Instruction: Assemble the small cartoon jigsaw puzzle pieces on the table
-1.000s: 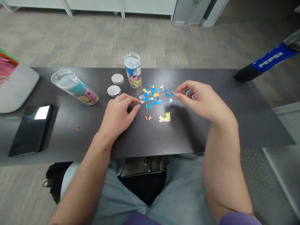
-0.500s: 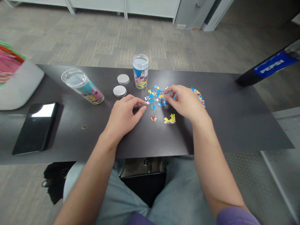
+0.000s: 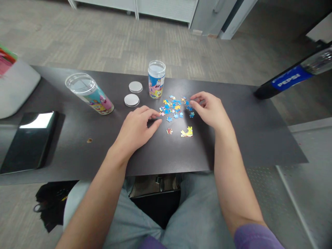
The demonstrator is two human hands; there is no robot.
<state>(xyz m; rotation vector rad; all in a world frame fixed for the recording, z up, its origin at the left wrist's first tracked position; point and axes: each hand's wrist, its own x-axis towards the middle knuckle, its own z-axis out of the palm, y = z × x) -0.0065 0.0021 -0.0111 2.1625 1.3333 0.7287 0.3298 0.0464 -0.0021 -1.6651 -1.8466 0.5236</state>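
Note:
Small jigsaw pieces (image 3: 171, 108), mostly blue with some yellow and pink, lie in a loose pile on the dark table. My left hand (image 3: 140, 125) rests at the pile's left edge, thumb and fingers apart, fingertips by a pink piece. At the right edge is my right hand (image 3: 209, 110), its thumb and index finger slightly apart beside blue pieces (image 3: 189, 108); no piece shows between them. Nearer me lie a joined yellow section (image 3: 187, 132) and a single red-brown piece (image 3: 169, 131). What lies behind my right hand is hidden.
Two clear-topped cartoon canisters, one (image 3: 156, 81) behind the pile and another (image 3: 90, 93) to the left, stand near white round lids (image 3: 131, 100). A black tablet-like device (image 3: 28, 141) and a white container (image 3: 18, 86) are far left. A Pepsi bottle (image 3: 290, 79) stands right.
My right hand has moved right, from over the pile to its edge, uncovering more blue pieces. My left hand stays almost where it was. The view has shifted slightly.

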